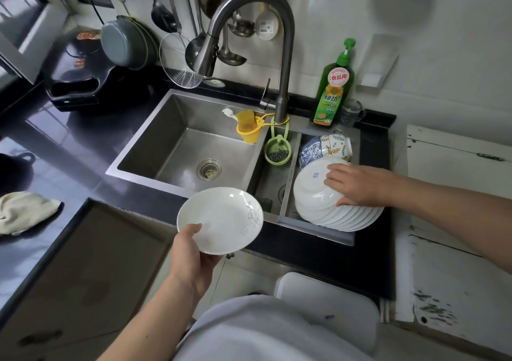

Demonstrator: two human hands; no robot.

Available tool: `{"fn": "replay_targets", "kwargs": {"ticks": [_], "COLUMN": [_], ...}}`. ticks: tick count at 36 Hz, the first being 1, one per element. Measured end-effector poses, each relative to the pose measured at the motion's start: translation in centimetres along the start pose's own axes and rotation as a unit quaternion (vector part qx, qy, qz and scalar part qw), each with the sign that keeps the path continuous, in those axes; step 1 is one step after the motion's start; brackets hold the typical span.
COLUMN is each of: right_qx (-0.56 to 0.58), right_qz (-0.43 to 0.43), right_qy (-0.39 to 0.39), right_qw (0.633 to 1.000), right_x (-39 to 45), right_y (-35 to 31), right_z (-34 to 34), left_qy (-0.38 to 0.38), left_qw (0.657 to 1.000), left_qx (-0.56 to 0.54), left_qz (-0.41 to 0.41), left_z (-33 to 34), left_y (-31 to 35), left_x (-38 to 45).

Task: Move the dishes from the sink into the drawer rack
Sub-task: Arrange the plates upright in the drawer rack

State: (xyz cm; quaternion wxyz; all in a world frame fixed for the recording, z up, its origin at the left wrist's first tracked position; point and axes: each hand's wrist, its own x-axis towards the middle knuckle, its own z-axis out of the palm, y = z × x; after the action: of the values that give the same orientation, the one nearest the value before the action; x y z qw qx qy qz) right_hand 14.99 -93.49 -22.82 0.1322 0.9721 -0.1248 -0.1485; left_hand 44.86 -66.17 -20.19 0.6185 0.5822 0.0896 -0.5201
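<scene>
Over the front edge of the counter, just before the sink [144, 150], the left hand [191, 252] holds a white plate [220, 220] face up, thumb curled over the near rim and the fingers hidden beneath it, so the pinch sits on the edge rather than across the well. The plate carries a faint grey leaf pattern on its right side and looks like glazed ceramic: stiff, fairly light taken singly, smooth enough to slip if wet, and likely to chip or break against the steel. In the small right-hand compartment, a stack of white plates [332, 216] leans on edge, overlapping like fanned cards, with patterned bowls [324, 147] nested on their sides just behind it. The right hand [357, 184] lies on the underside of the foremost plate, fingers spread and nearly straight, thumb at the lower rim; it seems to steady or tip that plate rather than clasp it. The leaning row probably weighs a good deal together, so peeling one plate off at the rim looks safer than lifting several. The drawer rack is not in view. A green detergent bottle [333, 89] stands behind the compartment, beside the faucet [282, 56].
</scene>
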Motion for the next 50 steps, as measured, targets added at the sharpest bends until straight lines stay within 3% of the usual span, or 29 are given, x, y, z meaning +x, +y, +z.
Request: {"fn": "replay_targets", "kwargs": {"ticks": [3, 7, 10, 16, 21, 24, 26, 28, 30, 31, 33, 35, 37, 42, 47, 50], "right_qx": [-0.017, -0.041, -0.049, -0.046, 0.081, 0.222, 0.35, 0.52, 0.686, 0.737, 0.792, 0.827, 0.853, 0.876, 0.866, 0.863], "right_qz": [-0.023, -0.015, 0.009, 0.12, 0.259, 0.362, 0.437, 0.495, 0.495, 0.484, 0.466, 0.45, 0.433, 0.386, 0.293, 0.231], "right_qy": [0.029, 0.009, 0.066, 0.131, 0.182, 0.279, 0.332, 0.336, 0.319, 0.308, 0.271, 0.222, 0.166, 0.059, -0.03, -0.081], "right_qw": [0.999, 0.999, 0.997, 0.983, 0.945, 0.861, 0.759, 0.61, 0.427, 0.356, 0.287, 0.253, 0.239, 0.283, 0.404, 0.442], "right_x": [-0.8, -1.8, -1.8, -0.6, 1.1, 2.7, 4.3, 6.2, 8.1, 9.0, 10.6, 11.7, 12.6, 14.1, 16.7, 17.6], "right_y": [-0.1, -0.1, -0.4, -0.5, -2.0, -4.7, -6.7, -8.9, -11.6, -13.0, -16.0, -18.9, -21.5, -27.0, -36.6, -44.4], "right_z": [0.7, 0.7, 0.3, 0.0, -2.3, -4.8, -6.0, -6.7, -6.9, -7.0, -7.3, -7.5, -7.6, -9.7, -13.8, -17.1], "left_qy": [0.002, -0.004, -0.002, -0.001, 0.002, -0.001, 0.008, 0.026, 0.054, 0.068, 0.098, 0.124, 0.141, 0.183, 0.265, 0.314], "left_qw": [1.0, 1.0, 1.0, 1.0, 1.0, 1.0, 1.0, 0.999, 0.998, 0.997, 0.994, 0.991, 0.987, 0.972, 0.926, 0.897], "left_qx": [0.005, 0.011, 0.013, 0.013, 0.005, -0.003, -0.005, -0.009, -0.016, -0.019, -0.027, -0.036, -0.048, -0.115, -0.241, -0.277], "left_qz": [-0.002, 0.002, 0.004, 0.008, 0.016, 0.017, 0.02, 0.028, 0.034, 0.036, 0.039, 0.044, 0.055, 0.096, 0.122, 0.14], "left_z": [0.1, 0.2, 0.3, 0.2, -0.4, -1.0, -1.8, -3.0, -4.6, -5.6, -8.2, -11.0, -14.0, -20.6, -30.8, -37.7], "left_y": [-0.1, -0.1, 0.0, -0.1, 0.5, 0.6, 0.6, 0.6, 0.8, 0.8, 0.7, 0.4, 0.0, -1.4, -4.9, -7.4], "left_x": [0.3, 0.5, 0.7, 0.6, 0.4, 0.3, 0.1, 0.0, -0.3, -0.4, -0.9, -1.7, -2.9, -6.8, -13.2, -17.9]}}
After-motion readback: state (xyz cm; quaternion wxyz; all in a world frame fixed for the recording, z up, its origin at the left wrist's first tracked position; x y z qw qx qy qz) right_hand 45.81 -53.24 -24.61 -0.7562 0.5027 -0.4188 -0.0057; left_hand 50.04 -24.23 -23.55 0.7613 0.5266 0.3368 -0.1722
